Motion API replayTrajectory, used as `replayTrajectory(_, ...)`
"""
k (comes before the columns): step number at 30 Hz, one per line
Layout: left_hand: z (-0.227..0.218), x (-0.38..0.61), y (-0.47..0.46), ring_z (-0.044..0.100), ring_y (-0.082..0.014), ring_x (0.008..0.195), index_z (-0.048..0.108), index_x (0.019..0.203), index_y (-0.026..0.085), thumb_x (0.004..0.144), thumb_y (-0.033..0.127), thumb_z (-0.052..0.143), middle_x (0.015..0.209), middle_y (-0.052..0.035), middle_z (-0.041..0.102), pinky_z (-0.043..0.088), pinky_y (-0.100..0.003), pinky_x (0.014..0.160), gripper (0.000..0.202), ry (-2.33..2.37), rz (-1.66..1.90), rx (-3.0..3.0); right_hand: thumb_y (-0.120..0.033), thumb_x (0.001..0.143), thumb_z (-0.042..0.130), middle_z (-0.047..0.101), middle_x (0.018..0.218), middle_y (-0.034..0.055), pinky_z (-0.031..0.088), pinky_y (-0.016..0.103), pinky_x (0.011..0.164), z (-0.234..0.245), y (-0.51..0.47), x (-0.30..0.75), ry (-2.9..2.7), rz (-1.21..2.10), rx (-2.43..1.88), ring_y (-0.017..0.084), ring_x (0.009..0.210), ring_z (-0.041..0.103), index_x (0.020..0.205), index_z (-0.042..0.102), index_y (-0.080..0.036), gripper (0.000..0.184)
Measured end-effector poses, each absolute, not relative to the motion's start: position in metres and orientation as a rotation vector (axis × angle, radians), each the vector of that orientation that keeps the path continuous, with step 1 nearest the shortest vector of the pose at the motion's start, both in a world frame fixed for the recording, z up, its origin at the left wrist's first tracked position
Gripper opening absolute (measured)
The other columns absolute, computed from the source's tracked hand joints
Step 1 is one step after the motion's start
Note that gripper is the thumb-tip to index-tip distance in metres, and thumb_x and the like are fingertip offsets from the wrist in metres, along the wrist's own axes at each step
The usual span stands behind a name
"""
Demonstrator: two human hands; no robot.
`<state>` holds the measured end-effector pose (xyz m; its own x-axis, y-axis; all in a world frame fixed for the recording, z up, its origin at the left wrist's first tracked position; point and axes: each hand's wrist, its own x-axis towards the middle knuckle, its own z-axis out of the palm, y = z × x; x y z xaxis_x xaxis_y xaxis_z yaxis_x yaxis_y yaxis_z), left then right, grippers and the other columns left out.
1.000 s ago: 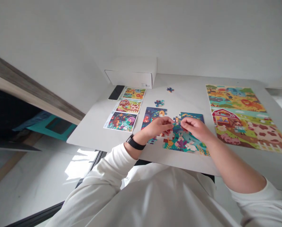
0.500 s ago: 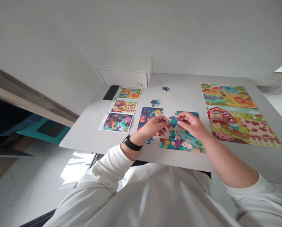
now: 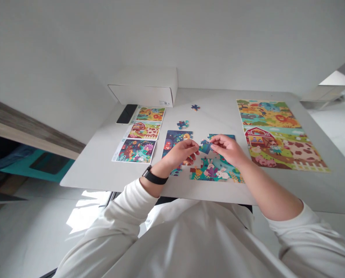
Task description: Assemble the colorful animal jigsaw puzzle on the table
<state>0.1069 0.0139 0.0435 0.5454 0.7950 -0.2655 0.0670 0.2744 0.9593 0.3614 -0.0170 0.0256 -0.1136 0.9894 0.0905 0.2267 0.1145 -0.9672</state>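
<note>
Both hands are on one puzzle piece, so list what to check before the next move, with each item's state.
1. Grip: the blue puzzle piece is pinched between the fingertips of the left hand and the right hand: ok.
2. Open gap in the half-built puzzle: hidden under the hands: cannot tell.
3. Piece's turn and picture side: too small to read: cannot tell.
4. Spare pieces: the nearer loose piece and the farther loose piece lie apart on the table: ok.
5. Reference cards lie face up, left of the puzzle: ok.
</note>
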Motion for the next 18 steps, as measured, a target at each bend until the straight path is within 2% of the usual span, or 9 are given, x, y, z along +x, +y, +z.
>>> replayTrajectory(6, 0.044, 0.108, 0.014, 0.067, -0.0094, 0.060, 0.063, 0.093, 0.019, 0.095, 0.039, 0.079, 0.084, -0.0013, 0.070, 0.052, -0.017, 0.048, 0.025, 0.911, 0.593, 1.214, -0.060, 0.098, 0.074, 0.077, 0.097, 0.0050, 0.060, 0.037, 0.077, 0.031, -0.019, 0.364, -1.525, 1.096, -1.245, 0.022, 0.084, 0.073, 0.120, 0.080, -0.027, 0.040)
replayTrajectory(11, 0.044, 0.108, 0.014, 0.068, -0.0099, 0.059, 0.062, 0.092, 0.019, 0.093, 0.041, 0.081, 0.083, -0.0007, 0.069, 0.052, -0.017, 0.047, 0.029, 0.907, 0.591, 1.205, -0.049, 0.090, 0.085, 0.076, 0.112, 0.0060, 0.061, 0.037, 0.088, 0.028, -0.019, 0.366, -1.594, 1.101, -1.176, 0.023, 0.097, 0.073, 0.133, 0.077, -0.029, 0.048)
replayTrajectory(15, 0.045, 0.108, 0.013, 0.067, -0.0097, 0.059, 0.064, 0.093, 0.019, 0.093, 0.040, 0.080, 0.082, -0.0007, 0.069, 0.052, -0.017, 0.048, 0.026, 0.915, 0.579, 1.211, -0.043, 0.085, 0.089, 0.072, 0.114, 0.0046, 0.062, 0.036, 0.082, 0.021, -0.019, 0.367, -1.689, 1.088, -1.174, 0.022, 0.093, 0.072, 0.146, 0.068, -0.033, 0.065)
replayTrajectory(18, 0.045, 0.108, 0.012, 0.066, -0.0084, 0.057, 0.065, 0.091, 0.019, 0.093, 0.040, 0.080, 0.079, -0.0003, 0.069, 0.050, -0.016, 0.049, 0.026, 0.930, 0.555, 1.224, -0.040, 0.086, 0.087, 0.071, 0.106, 0.0034, 0.061, 0.036, 0.080, 0.020, -0.019, 0.365, -1.733, 1.031, -1.212, 0.021, 0.088, 0.071, 0.144, 0.067, -0.032, 0.062)
